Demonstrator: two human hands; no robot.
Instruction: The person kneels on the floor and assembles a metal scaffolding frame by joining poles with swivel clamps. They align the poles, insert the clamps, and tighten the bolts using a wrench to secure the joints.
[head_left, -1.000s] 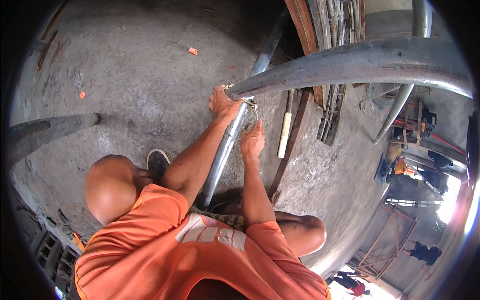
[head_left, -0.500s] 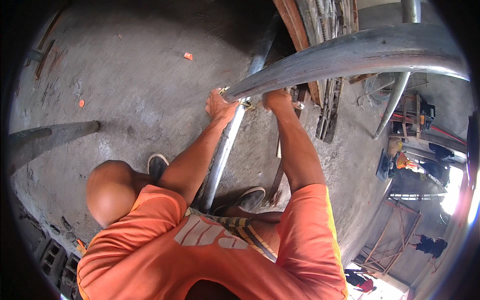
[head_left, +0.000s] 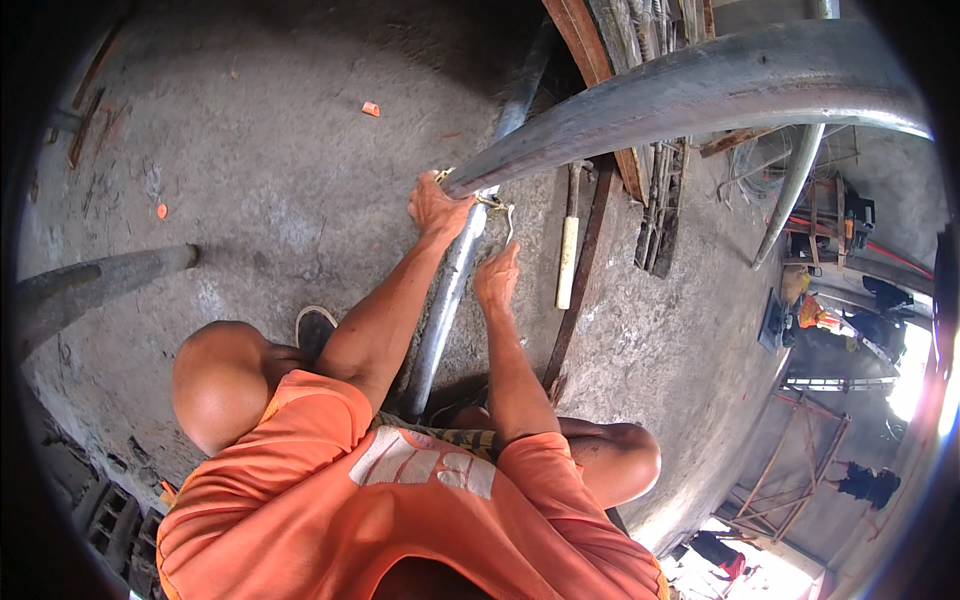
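Nearest the camera is a person in an orange shirt point(head_left: 400, 500), crouched over a long grey metal pipe point(head_left: 445, 310) that lies on the concrete floor point(head_left: 250, 190); this pipe is the landmark for everything else. The pipe runs from under the person's body away toward a dark opening at the top. A dark shoe point(head_left: 315, 328) rests just left of the pipe's near end, and a bent knee point(head_left: 620, 460) sits to the right of it.

Farther along the pipe, the right hand point(head_left: 497, 280) lies just beside its right edge, fingers pinched together on a thin wire point(head_left: 507, 222) that loops up toward the pipe. A little beyond, the left hand point(head_left: 436, 205) presses down on top of the pipe, fingers closed around the wire tie where a second, thicker grey pipe point(head_left: 700, 85) crosses above.

To the right of the floor pipe lie a hammer with a pale handle point(head_left: 567, 262) and a rusty steel bar point(head_left: 583, 270), side by side and close to the right hand. Beyond them, still right of the pipe, stands a bundle of reinforcing bars point(head_left: 665, 200). Far left of the pipe, small orange scraps point(head_left: 371, 108) dot the floor.
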